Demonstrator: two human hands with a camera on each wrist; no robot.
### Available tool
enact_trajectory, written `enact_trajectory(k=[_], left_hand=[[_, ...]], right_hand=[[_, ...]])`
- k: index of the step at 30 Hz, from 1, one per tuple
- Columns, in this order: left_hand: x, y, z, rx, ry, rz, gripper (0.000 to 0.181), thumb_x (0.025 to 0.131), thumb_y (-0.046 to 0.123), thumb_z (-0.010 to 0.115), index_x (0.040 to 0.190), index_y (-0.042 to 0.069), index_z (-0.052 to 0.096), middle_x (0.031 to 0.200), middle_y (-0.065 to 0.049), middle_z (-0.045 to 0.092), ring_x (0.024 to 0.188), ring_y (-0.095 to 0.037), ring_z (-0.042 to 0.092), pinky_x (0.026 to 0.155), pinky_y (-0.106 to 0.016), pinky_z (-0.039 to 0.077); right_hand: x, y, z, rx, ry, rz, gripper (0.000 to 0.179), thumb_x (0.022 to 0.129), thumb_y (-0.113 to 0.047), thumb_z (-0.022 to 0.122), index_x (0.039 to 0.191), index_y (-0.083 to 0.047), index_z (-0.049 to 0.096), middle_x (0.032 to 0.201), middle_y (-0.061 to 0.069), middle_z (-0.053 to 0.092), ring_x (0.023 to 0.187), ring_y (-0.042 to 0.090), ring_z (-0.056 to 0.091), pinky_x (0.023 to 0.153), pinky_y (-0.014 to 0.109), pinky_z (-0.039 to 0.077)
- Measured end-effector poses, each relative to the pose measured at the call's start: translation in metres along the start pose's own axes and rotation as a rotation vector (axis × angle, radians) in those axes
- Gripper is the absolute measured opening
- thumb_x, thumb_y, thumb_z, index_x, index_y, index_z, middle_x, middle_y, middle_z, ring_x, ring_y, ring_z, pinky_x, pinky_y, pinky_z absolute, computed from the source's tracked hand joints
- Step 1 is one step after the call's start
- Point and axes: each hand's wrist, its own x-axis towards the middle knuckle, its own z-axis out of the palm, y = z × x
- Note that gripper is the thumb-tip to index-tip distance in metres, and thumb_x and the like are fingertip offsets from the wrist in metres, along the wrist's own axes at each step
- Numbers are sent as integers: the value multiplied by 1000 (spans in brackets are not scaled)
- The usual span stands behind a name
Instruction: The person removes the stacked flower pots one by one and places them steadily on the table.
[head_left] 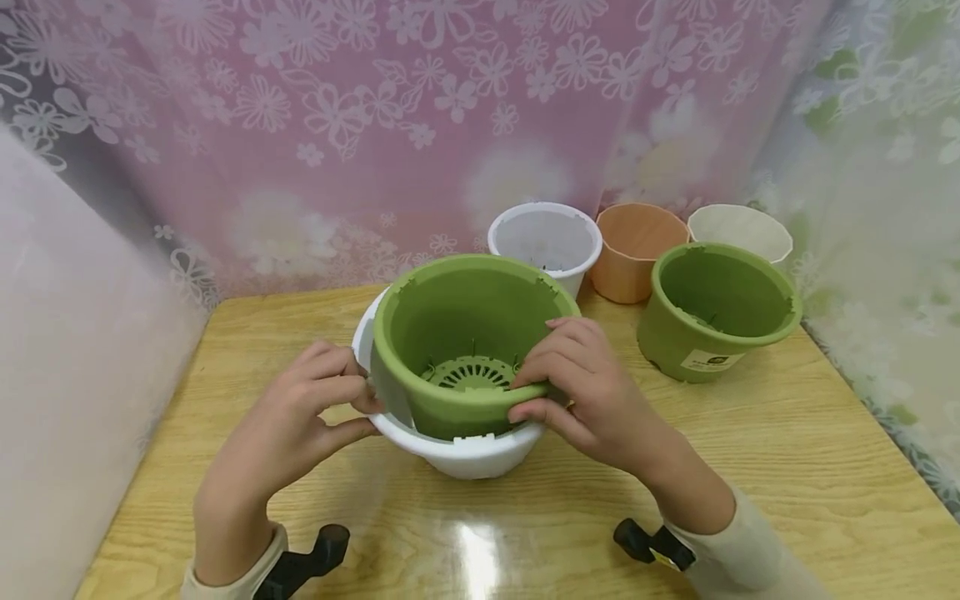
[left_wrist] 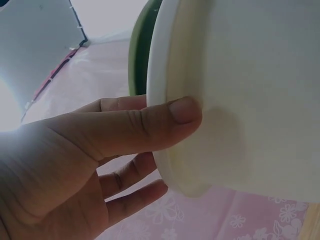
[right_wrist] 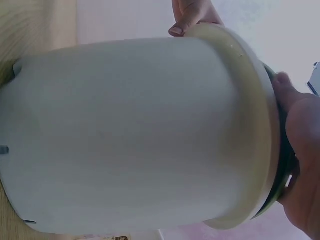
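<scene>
A green plastic flowerpot (head_left: 450, 410) with a slotted base sits partly inside a white flowerpot (head_left: 472, 463), tilted, its rim above the white one. My left hand (head_left: 288, 421) pinches the white pot's rim on the left; in the left wrist view the thumb (left_wrist: 182, 112) lies on the outer wall and the other fingers reach behind the rim. On the right, my right hand (head_left: 592, 387) grips the green pot's rim, fingers over the inside and thumb below the rim. The right wrist view shows the white pot's outer wall (right_wrist: 130, 135) with the green edge just past its rim.
Behind stand another white pot (head_left: 543, 237), an orange pot (head_left: 626, 275) and a cream pot (head_left: 742, 229). A second green pot (head_left: 660, 337) with a label stands at the right of the wooden table (head_left: 750, 450). Flowered curtains (head_left: 375, 150) hang at the back and right.
</scene>
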Motion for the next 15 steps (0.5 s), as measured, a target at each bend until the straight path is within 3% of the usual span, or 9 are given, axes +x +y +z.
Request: enact_trajectory(k=[4,9,12,15], left_hand=[[1,0,0,-12,0,12,29,65,16,91,76,24,65,86,17,57,94,-8,49,82,-23,41],[2,-1,-1,-24,-1,10,29,64,16,91,76,23,65,87,16,58,93,-8,49,82,-22,41],[2,-2,-2,-32,-7,8,29,64,16,91,76,22,65,86,16,56,91,-7,48,81,-22,40],[2,-3,-2,-40,-13,7,28,64,16,91,76,22,66,85,15,56,90,-9,48,81,-22,39]], right_hand=[[0,3,-4,-23,18,-11,38,98,-43,55,95,-6,63,89,0,64,88,17,58,107,47,35],[0,6,-7,67,-6,-28,35,100,-35,58,101,-1,64,92,1,64,89,18,56,107,49,32],[1,7,-8,88,-11,-30,25,91,-17,58,107,1,65,93,2,65,89,18,54,108,50,31],[3,7,-10,43,-1,-52,25,85,-9,57,105,-3,70,91,1,68,86,18,54,106,52,32]])
